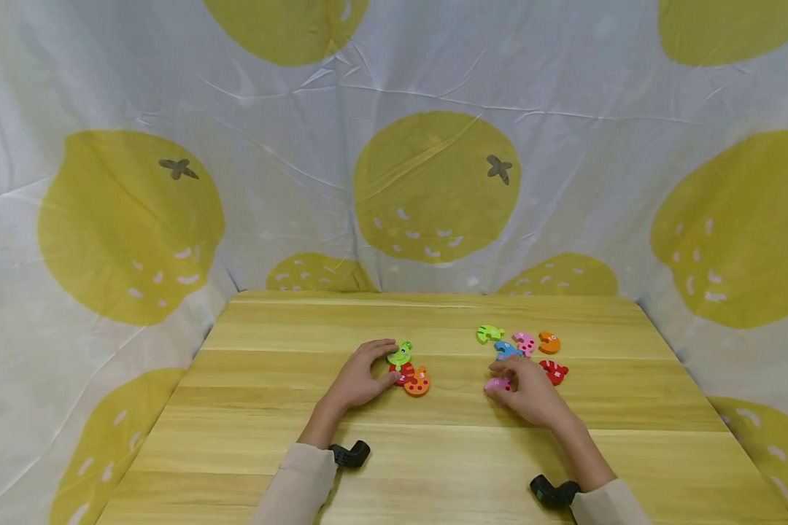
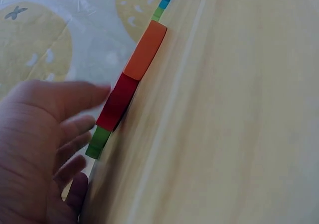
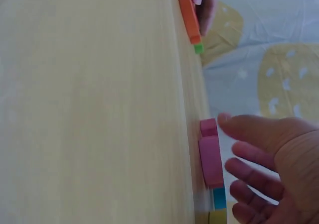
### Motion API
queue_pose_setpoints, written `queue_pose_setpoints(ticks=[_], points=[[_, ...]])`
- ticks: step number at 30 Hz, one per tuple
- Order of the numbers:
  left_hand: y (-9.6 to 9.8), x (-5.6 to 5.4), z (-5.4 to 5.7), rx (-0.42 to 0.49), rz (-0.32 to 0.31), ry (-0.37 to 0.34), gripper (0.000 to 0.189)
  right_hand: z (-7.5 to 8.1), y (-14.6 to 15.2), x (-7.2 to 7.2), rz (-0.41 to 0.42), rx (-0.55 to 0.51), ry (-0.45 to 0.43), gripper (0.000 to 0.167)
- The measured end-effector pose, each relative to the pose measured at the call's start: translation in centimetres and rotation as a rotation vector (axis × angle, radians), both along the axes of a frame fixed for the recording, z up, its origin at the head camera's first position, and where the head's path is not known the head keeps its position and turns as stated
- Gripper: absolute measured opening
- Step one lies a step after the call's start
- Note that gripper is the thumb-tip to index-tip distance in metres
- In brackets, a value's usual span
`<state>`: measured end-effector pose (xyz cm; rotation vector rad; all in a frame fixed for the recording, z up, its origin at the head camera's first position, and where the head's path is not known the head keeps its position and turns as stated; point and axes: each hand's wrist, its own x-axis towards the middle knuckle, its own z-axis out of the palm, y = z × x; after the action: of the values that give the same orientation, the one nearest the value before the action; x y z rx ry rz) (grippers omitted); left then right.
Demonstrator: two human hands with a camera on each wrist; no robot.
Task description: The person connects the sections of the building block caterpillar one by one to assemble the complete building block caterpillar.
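- From the head, we see the left hand (image 1: 361,375) beside a green face piece (image 1: 399,356), a red piece (image 1: 403,372) marked 2 and an orange piece (image 1: 416,387) marked 3, all on the worktop (image 1: 433,467).
- From the left wrist, we see only these pieces' thick edges, without numerals; thumb and fingers are spread apart, the thumb tip right at the red piece. We cannot tell whether it touches.
- From the head, we find the right hand (image 1: 528,390) around the near pink piece (image 1: 497,384), partly covering a blue piece (image 1: 507,350).
- From the right wrist, we see its thumb and fingers apart, loosely bent, just beside pink edges.
- Only the head view shows us the striped green piece (image 1: 489,334) and striped red piece (image 1: 554,372) whole enough to recognise.
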<state>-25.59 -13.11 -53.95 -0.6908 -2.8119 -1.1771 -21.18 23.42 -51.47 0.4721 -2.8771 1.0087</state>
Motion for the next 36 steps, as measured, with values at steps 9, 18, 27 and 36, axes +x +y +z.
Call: queue_pose_setpoints(ticks=[9, 18, 27, 36], points=[[0.8, -0.1, -0.1, -0.080, 0.054, -0.002, 0.097, 0.7, 1.6, 0.3, 0.054, 0.065, -0.045, 0.058], [1.1, 0.1, -0.1, -0.093, 0.069, 0.028, 0.092, 0.1, 1.2, -0.1, 0.029, 0.059, -0.037, 0.052], [1.0, 0.4, 0.0, -0.077, 0.056, 0.045, 0.089, 0.2, -0.9, -0.7, 0.024, -0.042, -0.022, 0.046], [1.1, 0.3, -0.1, -0.096, 0.039, 0.030, 0.087, 0.2, -3.2, -1.5, 0.057, -0.097, -0.026, 0.046]])
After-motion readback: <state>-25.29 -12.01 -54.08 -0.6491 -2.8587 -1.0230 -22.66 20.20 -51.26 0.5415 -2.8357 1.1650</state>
